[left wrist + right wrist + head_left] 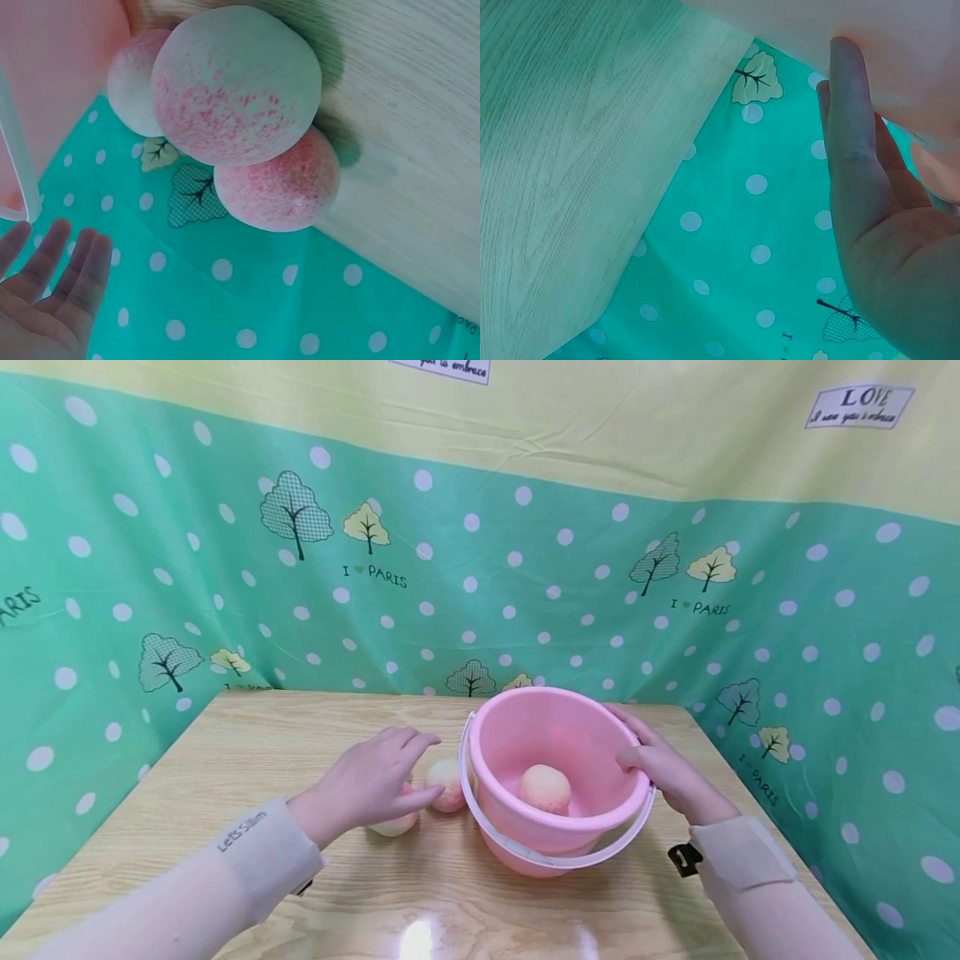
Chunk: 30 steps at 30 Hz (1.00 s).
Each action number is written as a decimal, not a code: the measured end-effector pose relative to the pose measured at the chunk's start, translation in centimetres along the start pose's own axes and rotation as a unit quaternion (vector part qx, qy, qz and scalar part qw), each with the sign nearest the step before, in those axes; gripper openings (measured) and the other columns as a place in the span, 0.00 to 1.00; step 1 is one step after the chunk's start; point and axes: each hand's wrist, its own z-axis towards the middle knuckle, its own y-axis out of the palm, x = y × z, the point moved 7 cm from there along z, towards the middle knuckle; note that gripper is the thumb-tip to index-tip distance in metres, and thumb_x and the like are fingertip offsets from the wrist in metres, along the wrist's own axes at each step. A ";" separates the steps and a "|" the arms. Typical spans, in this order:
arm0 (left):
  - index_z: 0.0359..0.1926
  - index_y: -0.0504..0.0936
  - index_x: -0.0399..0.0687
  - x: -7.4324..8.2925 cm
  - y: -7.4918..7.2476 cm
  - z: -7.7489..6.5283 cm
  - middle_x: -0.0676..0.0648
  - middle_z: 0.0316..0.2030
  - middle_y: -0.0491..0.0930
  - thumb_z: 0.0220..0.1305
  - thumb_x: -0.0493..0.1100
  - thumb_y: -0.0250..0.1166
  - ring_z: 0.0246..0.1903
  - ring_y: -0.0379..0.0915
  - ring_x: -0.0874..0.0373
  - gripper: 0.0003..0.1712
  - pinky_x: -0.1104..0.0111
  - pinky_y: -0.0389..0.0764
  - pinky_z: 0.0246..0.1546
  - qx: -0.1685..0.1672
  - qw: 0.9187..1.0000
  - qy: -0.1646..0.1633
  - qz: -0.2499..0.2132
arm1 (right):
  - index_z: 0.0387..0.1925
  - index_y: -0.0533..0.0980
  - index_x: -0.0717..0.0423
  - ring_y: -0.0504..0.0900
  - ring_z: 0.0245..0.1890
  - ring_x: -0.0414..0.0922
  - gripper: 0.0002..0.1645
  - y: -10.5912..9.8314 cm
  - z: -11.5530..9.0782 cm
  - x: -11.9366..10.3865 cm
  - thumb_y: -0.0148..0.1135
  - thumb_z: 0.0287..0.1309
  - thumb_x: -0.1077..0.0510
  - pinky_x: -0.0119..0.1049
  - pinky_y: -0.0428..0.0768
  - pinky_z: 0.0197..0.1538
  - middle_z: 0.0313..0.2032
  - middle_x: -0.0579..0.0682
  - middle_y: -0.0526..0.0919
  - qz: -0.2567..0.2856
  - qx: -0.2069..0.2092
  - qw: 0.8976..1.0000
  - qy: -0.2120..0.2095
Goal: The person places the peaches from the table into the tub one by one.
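1. At far left, green cloth [90, 710] with pale dots and printed trees hangs along the table [262, 752], then runs behind it and down the right side.
2. My left sleeve [165, 902] comes in from the lower left, a grey band [266, 852] round the wrist.
3. My left hand [367, 783] is over the table, fingers apart and holding nothing, thumb pointing toward the bucket.
4. One peach [392, 827] lies beneath that hand, partly hidden by it; a second peach [447, 787] sits between hand and bucket. My left wrist view shows three peaches bunched there, overlapping; whether my thumb touches any, I cannot tell.
5. The pink bucket [581, 739] stands right of them, mouth facing me, its pale handle [525, 853] hanging across the front. I cannot tell whether its base sits flat.
6. Another peach [545, 789] lies inside the bucket.
7. My right hand [663, 770] is clamped on the bucket's right rim, thumb inside, fingers along the outer wall.
8. My right sleeve [780, 918] comes from the lower right, banded likewise.
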 end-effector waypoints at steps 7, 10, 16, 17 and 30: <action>0.58 0.77 0.45 -0.4 0.4 -0.4 0.43 0.49 0.82 0.58 0.59 0.67 0.48 0.79 0.48 0.33 0.56 0.84 0.44 -0.007 1.000 -0.014 -0.004 | 0.78 0.47 0.42 0.85 0.29 0.51 0.53 0.0 0.0 0.0 0.47 0.50 0.67 0.38 0.82 0.30 0.69 0.66 0.59 0.002 0.002 1.000 0.001; 0.59 0.76 0.45 -0.6 0.6 -0.6 0.43 0.49 0.81 0.58 0.59 0.67 0.49 0.79 0.48 0.33 0.56 0.84 0.45 -0.015 1.000 -0.024 -0.010 | 0.78 0.47 0.42 0.85 0.30 0.51 0.52 0.0 0.0 0.0 0.48 0.51 0.67 0.38 0.83 0.31 0.69 0.66 0.59 0.003 0.001 1.000 -0.001; 0.58 0.76 0.44 -1.1 0.8 -1.1 0.45 0.45 0.81 0.58 0.59 0.67 0.45 0.79 0.50 0.33 0.56 0.83 0.43 -0.015 0.999 -0.033 -0.012 | 0.78 0.47 0.41 0.85 0.31 0.52 0.52 0.0 0.0 0.1 0.48 0.51 0.67 0.39 0.83 0.31 0.69 0.66 0.59 0.004 0.000 1.000 0.000; 0.58 0.76 0.44 -1.1 0.9 -1.2 0.46 0.45 0.81 0.58 0.59 0.67 0.44 0.78 0.51 0.33 0.57 0.83 0.43 -0.014 0.999 -0.034 -0.012 | 0.78 0.47 0.41 0.85 0.30 0.52 0.52 0.0 0.0 0.1 0.48 0.51 0.67 0.39 0.83 0.31 0.68 0.66 0.59 0.004 0.000 1.000 0.000; 0.55 0.78 0.42 -1.4 1.6 -2.6 0.50 0.37 0.80 0.56 0.56 0.69 0.41 0.78 0.54 0.31 0.60 0.83 0.40 0.016 0.999 -0.031 -0.001 | 0.78 0.46 0.42 0.86 0.30 0.51 0.53 0.0 0.0 0.2 0.47 0.51 0.68 0.38 0.84 0.32 0.68 0.67 0.60 0.011 0.002 1.000 0.003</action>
